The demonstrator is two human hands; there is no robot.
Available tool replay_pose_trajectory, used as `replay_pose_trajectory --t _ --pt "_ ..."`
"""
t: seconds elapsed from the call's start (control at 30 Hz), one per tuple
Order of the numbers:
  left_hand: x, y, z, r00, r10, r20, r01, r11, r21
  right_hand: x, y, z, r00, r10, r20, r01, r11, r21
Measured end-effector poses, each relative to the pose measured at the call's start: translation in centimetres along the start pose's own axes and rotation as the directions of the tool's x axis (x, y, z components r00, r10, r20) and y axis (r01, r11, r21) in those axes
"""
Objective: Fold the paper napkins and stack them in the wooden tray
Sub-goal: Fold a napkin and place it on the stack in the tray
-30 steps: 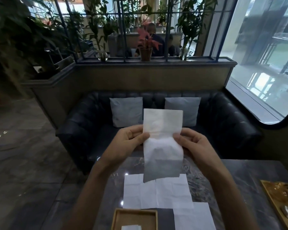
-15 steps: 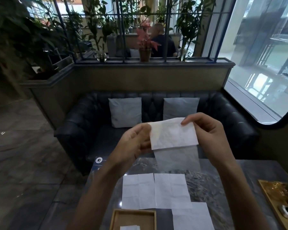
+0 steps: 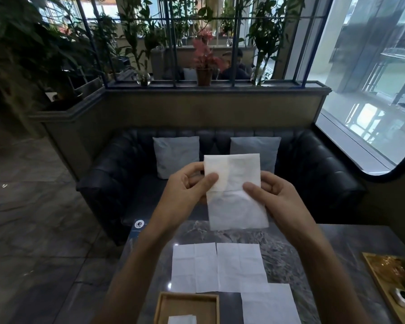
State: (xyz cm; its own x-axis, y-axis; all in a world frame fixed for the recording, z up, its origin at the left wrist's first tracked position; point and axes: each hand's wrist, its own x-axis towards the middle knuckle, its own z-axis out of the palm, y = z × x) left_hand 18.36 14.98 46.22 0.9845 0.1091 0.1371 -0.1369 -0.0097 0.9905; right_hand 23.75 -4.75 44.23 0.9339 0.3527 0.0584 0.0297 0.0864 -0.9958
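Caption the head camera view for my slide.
Left hand and right hand hold up a partly folded napkin; flat napkins and wooden tray lie on the table.

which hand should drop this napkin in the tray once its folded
Left, likely. The left hand and right hand both pinch the napkin, but the tray lies on the left forearm's side; the right hand would have to cross over.

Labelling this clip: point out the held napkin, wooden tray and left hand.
held napkin (image 3: 237, 209), head view, lower half.
wooden tray (image 3: 188, 295), head view, far rim.
left hand (image 3: 185, 195), head view, back of hand.
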Motion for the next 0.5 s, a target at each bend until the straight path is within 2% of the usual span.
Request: replay_pose_trajectory --t 0.1,0.23,0.37,0.5 --pt "-0.23 -0.17 -0.17 0.999 -0.026 0.026 0.026 1.000 0.010 0.15 -0.26 0.27 1.000 0.000 -0.022 0.000 1.000 -0.012" --pt "-0.41 -0.23 -0.35 1.000 -0.011 -0.025 0.012 0.999 0.035 0.27 -0.60 0.31 1.000 -0.029 -0.009 0.029 1.000 0.005" --pt "-0.64 -0.07 -0.56 1.000 0.009 -0.027 -0.008 0.999 0.040 0.17 -0.81 0.42 0.988 -0.153 0.025 0.154 0.987 -0.047" --pt "-1.01 -0.52 -0.75 0.996 -0.087 0.016 0.088 0.995 -0.053 -0.06 -0.67 0.54 0.970 -0.241 0.042 0.243 0.968 -0.064"
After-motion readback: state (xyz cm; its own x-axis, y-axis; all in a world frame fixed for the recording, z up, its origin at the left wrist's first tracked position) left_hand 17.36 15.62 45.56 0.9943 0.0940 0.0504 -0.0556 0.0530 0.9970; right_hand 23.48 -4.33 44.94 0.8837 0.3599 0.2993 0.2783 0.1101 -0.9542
